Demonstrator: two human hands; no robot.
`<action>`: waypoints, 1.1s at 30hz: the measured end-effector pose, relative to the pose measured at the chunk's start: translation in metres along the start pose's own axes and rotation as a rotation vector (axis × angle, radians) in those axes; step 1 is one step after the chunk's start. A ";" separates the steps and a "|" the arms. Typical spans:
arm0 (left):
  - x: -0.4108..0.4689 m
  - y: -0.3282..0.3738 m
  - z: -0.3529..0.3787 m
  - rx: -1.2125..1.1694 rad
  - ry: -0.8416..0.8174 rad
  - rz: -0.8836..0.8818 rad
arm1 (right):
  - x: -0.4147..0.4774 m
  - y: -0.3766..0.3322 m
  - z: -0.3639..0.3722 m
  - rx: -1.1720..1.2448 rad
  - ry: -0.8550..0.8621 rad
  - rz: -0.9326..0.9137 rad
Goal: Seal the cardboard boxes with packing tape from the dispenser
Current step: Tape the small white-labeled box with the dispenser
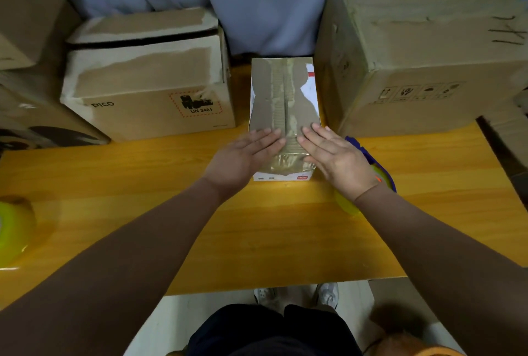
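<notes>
Both the left hand (251, 152) and right hand (334, 152) press flat, fingers straight and gripping nothing, on the near end of the small box (283, 98), with the dispenser (368, 161) just right of it.

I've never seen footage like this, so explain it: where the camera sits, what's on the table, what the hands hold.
There is no machine here: one camera worn on a person's head looks down at their own bare arms. The left hand and right hand lie flat, fingers straight, pressing on top of the small tape-covered cardboard box on the yellow wooden table. Neither holds anything. Beside the right wrist, partly hidden, lies the blue tape dispenser with a yellow roll. A second yellow tape roll sits at the table's left edge. A brown cardboard box printed PICO stands left of the small box, a large brown cardboard box right of it.
</notes>
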State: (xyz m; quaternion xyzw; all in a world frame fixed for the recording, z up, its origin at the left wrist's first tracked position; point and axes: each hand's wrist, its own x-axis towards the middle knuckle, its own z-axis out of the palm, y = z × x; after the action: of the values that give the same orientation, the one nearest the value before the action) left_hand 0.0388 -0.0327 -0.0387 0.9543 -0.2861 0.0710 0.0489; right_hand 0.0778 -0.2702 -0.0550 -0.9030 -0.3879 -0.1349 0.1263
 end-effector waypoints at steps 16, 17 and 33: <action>0.042 0.016 -0.015 0.190 -0.336 -0.057 | 0.015 -0.013 -0.007 0.237 -0.297 0.350; 0.042 0.016 -0.014 0.200 -0.339 -0.056 | 0.015 -0.013 -0.006 0.200 -0.285 0.343; 0.047 0.016 -0.003 0.261 -0.193 0.032 | 0.021 -0.043 -0.008 0.947 -0.047 0.802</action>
State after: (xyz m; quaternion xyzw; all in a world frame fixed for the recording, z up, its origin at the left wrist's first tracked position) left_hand 0.0688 -0.0707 -0.0274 0.9502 -0.2930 0.0162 -0.1045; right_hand 0.0588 -0.2303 -0.0348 -0.8271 -0.0388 0.1295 0.5455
